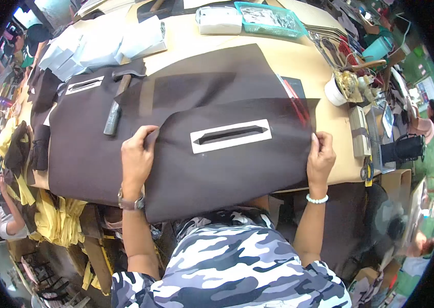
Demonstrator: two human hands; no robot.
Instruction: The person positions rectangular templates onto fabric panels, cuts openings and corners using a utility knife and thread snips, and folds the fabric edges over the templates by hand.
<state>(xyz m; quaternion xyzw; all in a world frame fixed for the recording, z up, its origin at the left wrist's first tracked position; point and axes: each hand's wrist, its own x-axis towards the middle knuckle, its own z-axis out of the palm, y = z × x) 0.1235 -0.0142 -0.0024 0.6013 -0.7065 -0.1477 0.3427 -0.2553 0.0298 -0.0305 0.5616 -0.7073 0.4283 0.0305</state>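
A dark brown fabric panel (227, 179) is stretched between my two hands above the table's front edge. It carries a white rectangular patch (231, 136) around a long slit with pointed ends. My left hand (137, 159) pinches the panel's left edge. At the right edge, the fingers of my right hand (321, 156) are closed on the same panel. Beneath and to the left lies more dark fabric (83, 149), with a similar white slit patch (84, 85) at its upper left. A hammer (115, 105) rests on that fabric, beyond my left hand.
White paper pieces (99, 46) and a teal basket (271, 20) lie at the back. On the right are a white tub (335, 91), a boxy block (359, 132) and scissors (367, 170). Yellow cloth (58, 215) hangs at the left, near another person's arm (14, 210).
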